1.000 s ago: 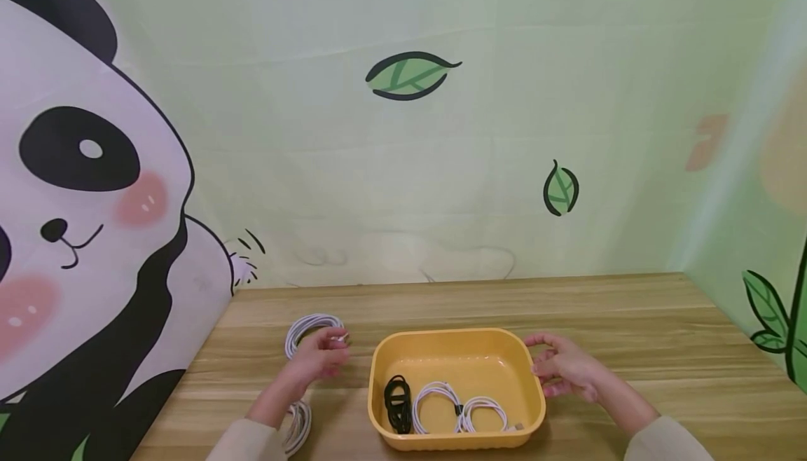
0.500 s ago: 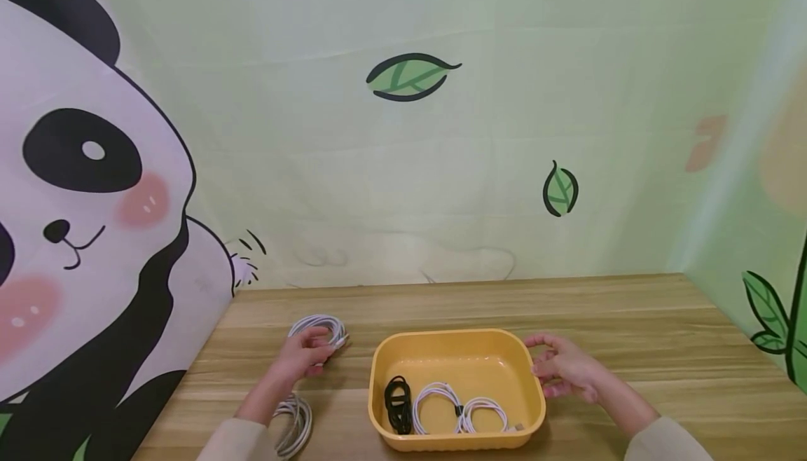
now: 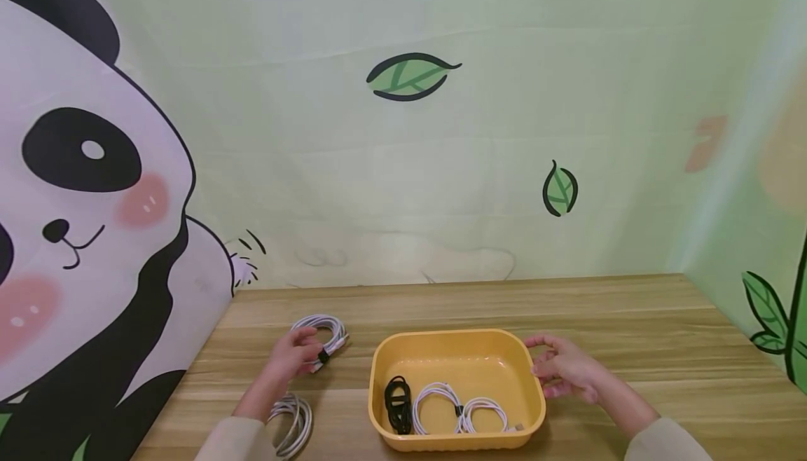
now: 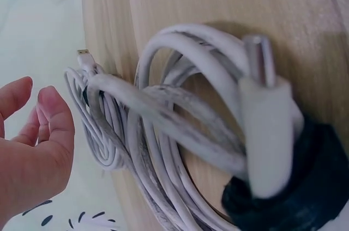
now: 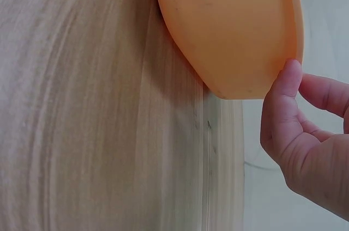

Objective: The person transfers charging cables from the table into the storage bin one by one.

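My left hand hovers at the near left side of a coiled white cable, bound with a black strap. Its fingers are loosely bent and hold nothing; in the left wrist view a gap separates the fingertips from that coil. A second white coil lies nearer on the table, partly hidden by the left forearm; close up, its metal-tipped plug and dark strap show. My right hand touches the right rim of a yellow plastic basket, fingers relaxed along the outside.
Inside the basket lie a bundled black cable and a white cable looped in two rings with a black tie. Wooden tabletop extends right and behind. A panda-printed backdrop stands at the back.
My left hand has let go of the far white coil and drawn back to the left, uncovering its black strap. The right hand and the basket have stayed put.
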The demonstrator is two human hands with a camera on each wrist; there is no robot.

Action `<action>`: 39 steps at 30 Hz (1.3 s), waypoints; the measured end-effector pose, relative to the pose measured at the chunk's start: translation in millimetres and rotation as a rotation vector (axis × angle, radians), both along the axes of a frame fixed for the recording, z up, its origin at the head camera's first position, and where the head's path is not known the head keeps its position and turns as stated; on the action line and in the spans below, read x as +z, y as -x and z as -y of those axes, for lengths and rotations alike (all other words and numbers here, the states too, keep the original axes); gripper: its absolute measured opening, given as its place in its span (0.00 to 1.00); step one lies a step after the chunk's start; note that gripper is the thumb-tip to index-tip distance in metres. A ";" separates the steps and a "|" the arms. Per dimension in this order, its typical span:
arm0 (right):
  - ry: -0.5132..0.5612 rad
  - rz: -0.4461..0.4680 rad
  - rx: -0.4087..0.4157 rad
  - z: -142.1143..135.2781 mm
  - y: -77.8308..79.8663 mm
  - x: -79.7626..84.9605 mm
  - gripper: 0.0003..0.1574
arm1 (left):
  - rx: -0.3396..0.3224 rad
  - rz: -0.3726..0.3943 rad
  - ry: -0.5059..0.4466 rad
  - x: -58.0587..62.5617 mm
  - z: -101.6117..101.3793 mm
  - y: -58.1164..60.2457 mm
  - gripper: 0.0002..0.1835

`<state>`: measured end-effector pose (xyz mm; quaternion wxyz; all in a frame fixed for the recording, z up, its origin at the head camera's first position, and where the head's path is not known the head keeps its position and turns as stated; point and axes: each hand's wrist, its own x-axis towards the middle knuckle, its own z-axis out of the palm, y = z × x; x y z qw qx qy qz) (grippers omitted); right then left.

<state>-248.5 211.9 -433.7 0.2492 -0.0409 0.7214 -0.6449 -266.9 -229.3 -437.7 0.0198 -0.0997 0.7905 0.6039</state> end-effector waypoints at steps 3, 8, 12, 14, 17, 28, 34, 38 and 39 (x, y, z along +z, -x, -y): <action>0.000 0.003 -0.004 0.1 0.0 0.0 0.39 | 0.020 -0.002 0.003 -1.9 2.3 0.9 0.22; 0.005 0.009 -0.003 0.1 0.1 -0.1 0.39 | 0.054 -0.010 -0.008 -4.0 5.3 2.1 0.22; 0.007 0.009 -0.002 -0.1 0.2 -0.1 0.39 | 0.075 -0.016 -0.031 -4.9 7.0 3.7 0.21; 0.007 0.009 -0.003 -0.1 0.2 -0.1 0.39 | 0.084 -0.020 -0.041 -5.6 7.9 4.8 0.21; 0.004 0.009 -0.007 0.1 -0.2 0.3 0.39 | 0.100 -0.022 -0.053 -7.7 9.6 6.5 0.20; -0.001 0.013 -0.014 1.0 -0.9 2.1 0.38 | 0.167 -0.020 -0.060 -16.9 16.0 9.1 0.21; 0.008 0.016 -0.010 0.7 -1.0 1.8 0.38 | 0.211 -0.017 -0.096 -24.6 19.1 12.2 0.20; 0.013 0.016 -0.008 -0.1 -0.4 0.5 0.38 | 0.214 -0.018 -0.096 -24.5 20.3 10.6 0.21; 0.013 0.017 -0.008 -0.2 -0.2 0.1 0.38 | 0.218 -0.012 -0.098 -24.4 20.9 10.0 0.21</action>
